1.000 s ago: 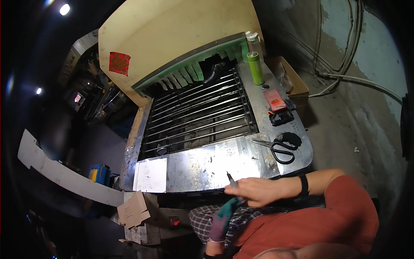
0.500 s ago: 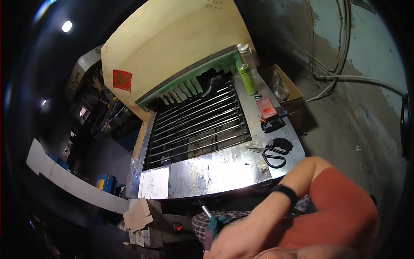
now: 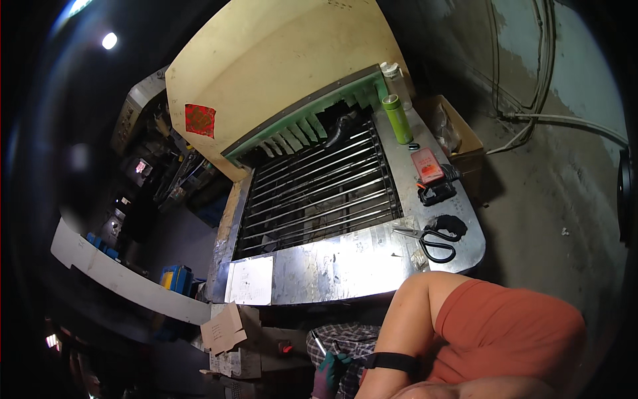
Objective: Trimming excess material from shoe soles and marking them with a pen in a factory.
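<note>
With our green-and-purple gloved left hand (image 3: 330, 365) we grip a slim, silver, pen-like rod (image 3: 319, 342); whether our right hand is spread, we cannot tell.

one wide fisheye view looks down and forward from head height, close above the lap (image 3: 364, 332) and facing the metal desk (image 3: 309, 282).

The slim pen-like tool (image 3: 319, 344), its shaft pale and silvery, stands tilted out of the gloved left fingers (image 3: 337, 361), far end leaning left. It is at the scene's near side, short of the bench (image 3: 345, 259); its near end is hidden in the grip.
</note>
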### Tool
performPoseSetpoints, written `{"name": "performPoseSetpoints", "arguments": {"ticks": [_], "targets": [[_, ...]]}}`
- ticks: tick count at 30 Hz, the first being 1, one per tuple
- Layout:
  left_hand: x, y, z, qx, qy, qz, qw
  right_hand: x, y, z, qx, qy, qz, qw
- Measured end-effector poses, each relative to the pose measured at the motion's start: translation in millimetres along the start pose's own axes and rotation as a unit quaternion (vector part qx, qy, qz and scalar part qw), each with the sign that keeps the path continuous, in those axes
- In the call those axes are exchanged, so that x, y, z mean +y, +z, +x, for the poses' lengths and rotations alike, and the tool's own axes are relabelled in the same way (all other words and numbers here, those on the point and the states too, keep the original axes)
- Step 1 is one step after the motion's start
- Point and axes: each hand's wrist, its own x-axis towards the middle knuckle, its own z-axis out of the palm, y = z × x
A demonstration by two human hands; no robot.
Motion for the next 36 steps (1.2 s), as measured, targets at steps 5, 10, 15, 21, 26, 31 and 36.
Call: {"name": "performPoseSetpoints", "arguments": {"ticks": [5, 10, 15, 21, 26, 31, 36], "targets": [[-4.4, -4.9, 3.5, 0.011, -0.105, -0.106, 0.989, 6.5, -6.3, -6.2, -0.018, -0.015, 0.056, 0.998], [-5.6, -3.6, -1.6, 0.028, -0.161, -0.203, 0.965, 7.8, -6.8, -5.9, -0.047, -0.038, 0.119, 0.991], [-20.3, 29.0, 6.2, -0.024, -0.146, -0.170, 0.974, 6.2, -3.3, -13.7, -0.068, -0.046, 0.179, 0.980], [-13.8, 37.5, -2.1, -0.075, -0.136, -0.182, 0.971, -24.3, 2.0, -32.1, -0.086, -0.112, 0.245, 0.959], [34.4, 62.3, -11.6, 0.056, -0.188, -0.224, 0.955, -38.1, 8.8, -28.0, -0.116, -0.135, 0.248, 0.952], [11.5, 60.2, -16.1, 0.024, -0.165, -0.215, 0.962, -43.8, -6.4, -22.1, 0.025, -0.159, 0.084, 0.983], [-13.3, 61.3, -6.2, 0.043, -0.155, -0.259, 0.952, -30.8, 11.0, -32.8, -0.022, -0.098, 0.085, 0.991]]}}
